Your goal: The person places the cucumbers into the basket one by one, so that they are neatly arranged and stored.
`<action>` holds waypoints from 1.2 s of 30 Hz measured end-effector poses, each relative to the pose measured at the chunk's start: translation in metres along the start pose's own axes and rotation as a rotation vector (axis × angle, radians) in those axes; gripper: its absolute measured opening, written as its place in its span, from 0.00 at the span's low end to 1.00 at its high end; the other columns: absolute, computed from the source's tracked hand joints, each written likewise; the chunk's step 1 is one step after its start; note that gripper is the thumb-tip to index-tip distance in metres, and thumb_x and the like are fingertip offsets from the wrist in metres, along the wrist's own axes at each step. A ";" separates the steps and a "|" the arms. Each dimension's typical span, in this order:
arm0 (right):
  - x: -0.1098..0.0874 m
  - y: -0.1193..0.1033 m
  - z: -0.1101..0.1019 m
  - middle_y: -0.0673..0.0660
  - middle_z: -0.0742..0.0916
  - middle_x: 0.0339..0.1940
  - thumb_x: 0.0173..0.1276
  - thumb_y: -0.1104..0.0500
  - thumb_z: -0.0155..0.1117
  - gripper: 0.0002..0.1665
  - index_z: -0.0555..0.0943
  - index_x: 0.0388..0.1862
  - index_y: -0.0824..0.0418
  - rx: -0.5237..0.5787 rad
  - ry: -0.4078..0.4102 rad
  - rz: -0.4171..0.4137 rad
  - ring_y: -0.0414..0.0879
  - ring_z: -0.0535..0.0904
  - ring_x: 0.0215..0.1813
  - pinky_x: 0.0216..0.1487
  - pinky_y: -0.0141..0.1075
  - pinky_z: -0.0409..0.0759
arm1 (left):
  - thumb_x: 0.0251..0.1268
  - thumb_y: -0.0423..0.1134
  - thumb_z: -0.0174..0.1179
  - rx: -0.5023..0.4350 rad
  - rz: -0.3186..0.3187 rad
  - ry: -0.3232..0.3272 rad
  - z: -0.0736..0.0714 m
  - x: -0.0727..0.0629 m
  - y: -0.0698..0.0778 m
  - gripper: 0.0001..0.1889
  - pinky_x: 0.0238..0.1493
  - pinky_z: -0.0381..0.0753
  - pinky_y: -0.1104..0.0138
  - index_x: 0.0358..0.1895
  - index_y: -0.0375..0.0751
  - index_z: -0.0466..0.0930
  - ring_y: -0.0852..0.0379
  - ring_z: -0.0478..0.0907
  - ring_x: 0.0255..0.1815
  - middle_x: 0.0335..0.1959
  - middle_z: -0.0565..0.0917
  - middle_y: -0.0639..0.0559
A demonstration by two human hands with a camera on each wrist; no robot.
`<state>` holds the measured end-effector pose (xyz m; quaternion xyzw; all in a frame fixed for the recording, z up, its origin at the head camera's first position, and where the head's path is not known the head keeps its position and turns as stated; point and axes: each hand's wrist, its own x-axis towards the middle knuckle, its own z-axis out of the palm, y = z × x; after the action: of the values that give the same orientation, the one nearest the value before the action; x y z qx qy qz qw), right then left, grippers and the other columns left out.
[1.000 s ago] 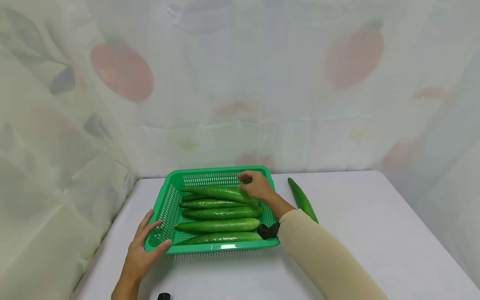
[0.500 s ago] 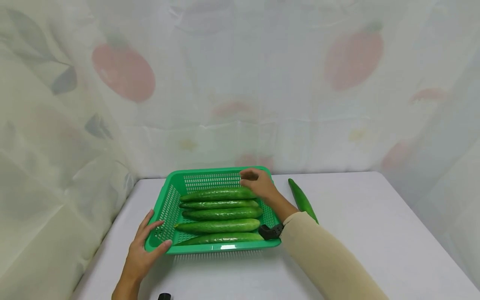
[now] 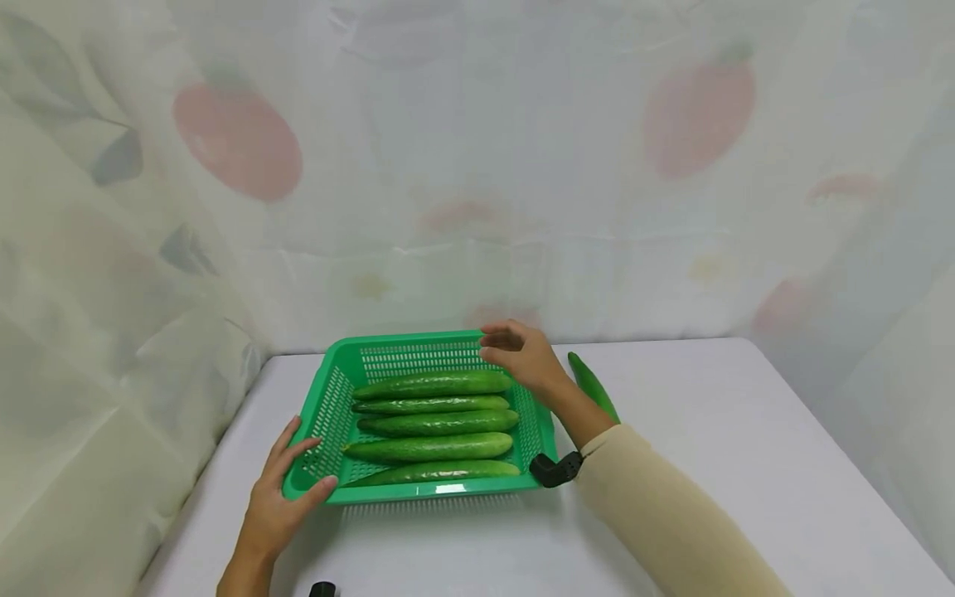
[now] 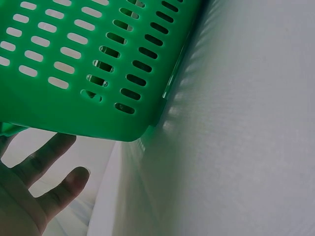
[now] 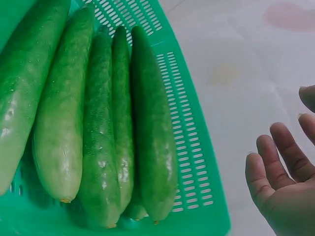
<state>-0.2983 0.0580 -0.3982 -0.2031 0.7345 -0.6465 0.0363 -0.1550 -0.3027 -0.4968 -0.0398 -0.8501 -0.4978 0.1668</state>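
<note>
Several long green cucumbers (image 3: 433, 448) lie side by side in a green plastic basket (image 3: 448, 491). In the right wrist view, part of another cucumber (image 5: 135, 210) shows beneath the farthest ones. My left hand (image 3: 274, 497) rests on the basket's near left corner, fingers spread, thumb and one finger reaching over the rim. The left wrist view shows two of its fingers (image 4: 66, 189) outside the basket wall. My right hand (image 3: 525, 356) hovers by the basket's far right corner, holding nothing, its fingers loosely bent. A single cucumber (image 3: 593, 385) lies on the table right of the basket, partly hidden by my right arm.
The white table (image 3: 746, 464) extends right of the basket. A patterned curtain (image 3: 462, 166) hangs behind it and along both sides. A black wrist device (image 3: 555, 470) sits by the basket's near right corner, and another black tip (image 3: 322, 589) shows at the bottom edge.
My right hand has let go of the farthest cucumber, which now lies settled in the basket, and has lifted up and away to the right. The left hand stays at the corner.
</note>
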 end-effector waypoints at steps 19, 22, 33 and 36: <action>-0.044 -0.039 -0.033 0.62 0.81 0.55 0.67 0.56 0.66 0.24 0.75 0.62 0.57 -0.043 0.107 -0.130 0.49 0.75 0.58 0.56 0.49 0.72 | 0.54 0.30 0.70 0.008 0.004 0.013 0.002 0.000 -0.004 0.31 0.63 0.49 0.45 0.63 0.36 0.72 0.50 0.45 0.75 0.76 0.52 0.52; -0.054 -0.039 -0.040 0.61 0.81 0.54 0.68 0.57 0.66 0.26 0.74 0.63 0.57 -0.032 0.150 -0.141 0.49 0.75 0.57 0.55 0.44 0.74 | 0.54 0.29 0.69 0.003 0.000 0.008 0.002 0.001 -0.005 0.31 0.62 0.49 0.41 0.63 0.35 0.71 0.49 0.44 0.75 0.76 0.52 0.51; -0.091 -0.039 -0.065 0.62 0.81 0.54 0.68 0.60 0.65 0.25 0.73 0.63 0.61 -0.065 0.278 -0.162 0.50 0.76 0.57 0.55 0.35 0.73 | 0.56 0.32 0.69 -0.012 0.010 0.002 0.001 -0.001 -0.001 0.29 0.62 0.49 0.38 0.63 0.37 0.72 0.56 0.44 0.75 0.76 0.52 0.55; -0.101 -0.038 -0.069 0.64 0.80 0.53 0.69 0.63 0.64 0.24 0.73 0.63 0.63 -0.071 0.321 -0.188 0.51 0.76 0.56 0.53 0.33 0.74 | 0.56 0.32 0.69 -0.017 0.013 0.004 0.001 -0.001 -0.001 0.29 0.62 0.49 0.39 0.63 0.37 0.72 0.56 0.44 0.75 0.76 0.52 0.55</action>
<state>-0.2182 0.1548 -0.3719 -0.1663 0.7309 -0.6448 -0.1491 -0.1548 -0.3023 -0.4979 -0.0455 -0.8452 -0.5041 0.1715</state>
